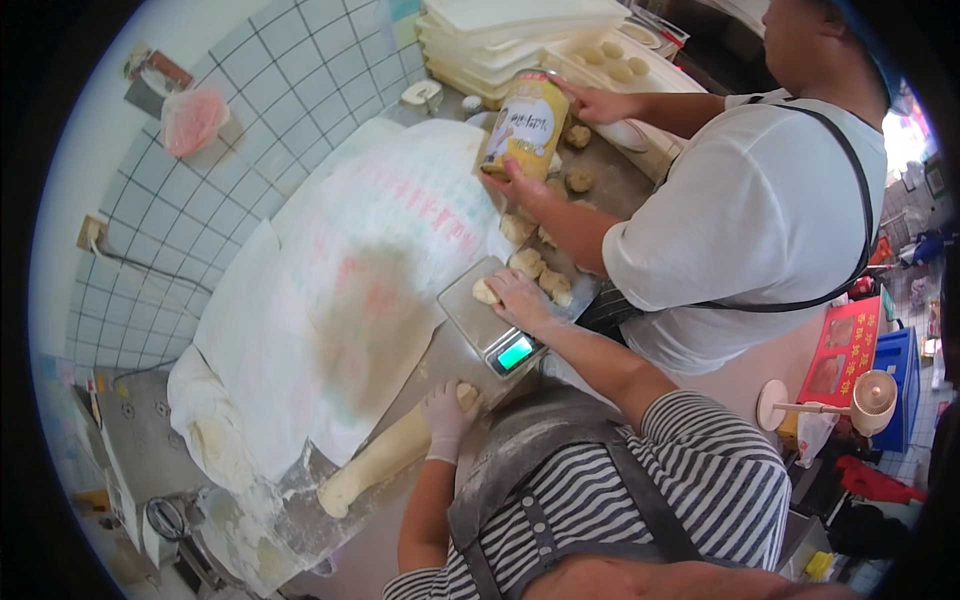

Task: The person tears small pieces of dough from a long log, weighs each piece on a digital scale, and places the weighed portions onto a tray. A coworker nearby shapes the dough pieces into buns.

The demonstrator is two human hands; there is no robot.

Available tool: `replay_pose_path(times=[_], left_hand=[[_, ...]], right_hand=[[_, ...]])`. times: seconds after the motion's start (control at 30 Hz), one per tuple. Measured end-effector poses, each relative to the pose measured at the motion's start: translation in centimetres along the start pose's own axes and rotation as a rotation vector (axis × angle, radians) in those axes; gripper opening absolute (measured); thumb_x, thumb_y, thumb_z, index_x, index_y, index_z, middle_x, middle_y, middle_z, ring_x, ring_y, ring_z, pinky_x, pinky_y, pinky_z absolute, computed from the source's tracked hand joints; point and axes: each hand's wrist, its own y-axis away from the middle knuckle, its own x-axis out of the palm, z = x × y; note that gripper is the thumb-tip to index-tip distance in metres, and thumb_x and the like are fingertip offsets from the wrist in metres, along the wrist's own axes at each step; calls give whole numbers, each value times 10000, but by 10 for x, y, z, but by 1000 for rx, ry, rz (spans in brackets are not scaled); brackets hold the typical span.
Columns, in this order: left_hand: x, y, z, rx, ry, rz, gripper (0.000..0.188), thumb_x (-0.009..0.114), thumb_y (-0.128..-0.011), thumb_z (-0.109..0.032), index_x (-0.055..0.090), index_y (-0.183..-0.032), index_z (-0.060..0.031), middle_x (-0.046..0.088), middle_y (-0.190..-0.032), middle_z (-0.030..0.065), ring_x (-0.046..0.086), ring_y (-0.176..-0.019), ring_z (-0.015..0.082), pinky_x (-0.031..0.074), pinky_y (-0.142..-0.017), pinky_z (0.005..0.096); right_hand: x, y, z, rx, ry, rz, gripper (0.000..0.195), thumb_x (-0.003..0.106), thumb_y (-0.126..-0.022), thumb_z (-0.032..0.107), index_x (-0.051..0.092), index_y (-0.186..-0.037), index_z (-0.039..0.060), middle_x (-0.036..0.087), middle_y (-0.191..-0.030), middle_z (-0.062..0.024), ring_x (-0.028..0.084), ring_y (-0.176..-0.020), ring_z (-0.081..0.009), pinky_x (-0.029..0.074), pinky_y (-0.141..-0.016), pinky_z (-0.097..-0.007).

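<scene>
My left hand point(444, 415), in a thin pale glove, grips the near-scale end of a long dough log point(382, 457) lying on the metal worktop. A bit of dough shows past its fingers. My right hand point(520, 301) has its fingers on a small piece of dough point(486, 291) on the plate of a digital kitchen scale point(466, 307). The scale's green display point(515, 352) is lit and faces me. Just beyond my right hand sit several lumps of dough point(528, 262) on the worktop.
A co-worker point(742, 202) at my right holds a large yellow can point(527, 124) over more dough balls point(579, 178). White cloth sheeting point(300, 300) covers a large mound along the tiled wall. Stacked plastic trays point(480, 45) stand at the back, and a dough tray point(622, 64) is beside them.
</scene>
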Motion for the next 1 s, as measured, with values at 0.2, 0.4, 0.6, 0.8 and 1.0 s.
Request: replay_pose_path(times=[0.2,0.4,0.6,0.8,1.0], left_hand=[[-13,10,2,40,-1,58,807,746,-622,-445,408,-1260,-84,535,-1094,130,507,-1024,306,357,-911,441],[-30,15,-8,27,-113,55,888,775,-576,-453,397,-1270,-48,520,-1170,126,482,-1098,285,330,-964,436],[-12,4,-3,-60,-178,99,411,702,-685,-351,572,-990,-109,591,-926,106,562,-898,288,424,-802,438],[-23,13,-6,54,215,-192,162,631,-736,-248,600,-823,-115,583,-778,109,563,-752,320,440,-649,422],[-6,25,2,61,211,-273,200,646,-735,-225,600,-893,-111,597,-824,105,568,-792,324,443,-667,424]], right_hand=[[54,-10,-88,1074,-1233,-553,254,628,-760,172,588,-983,57,602,-953,-70,582,-830,-210,477,-711,-289],[-8,-42,-167,977,-1723,-1020,281,620,-792,204,576,-1025,52,603,-983,-68,581,-878,-195,477,-738,-289],[80,6,-111,761,-1235,-56,312,611,-825,237,563,-1068,48,603,-1014,-67,581,-927,-179,477,-765,-288],[108,81,69,418,-939,855,754,738,-731,389,427,-1288,-13,534,-1201,-156,506,-1116,-209,423,-927,-319],[65,58,96,419,-1197,1163,827,789,-657,394,427,-1290,4,532,-1192,-143,520,-1085,-241,458,-881,-338]])
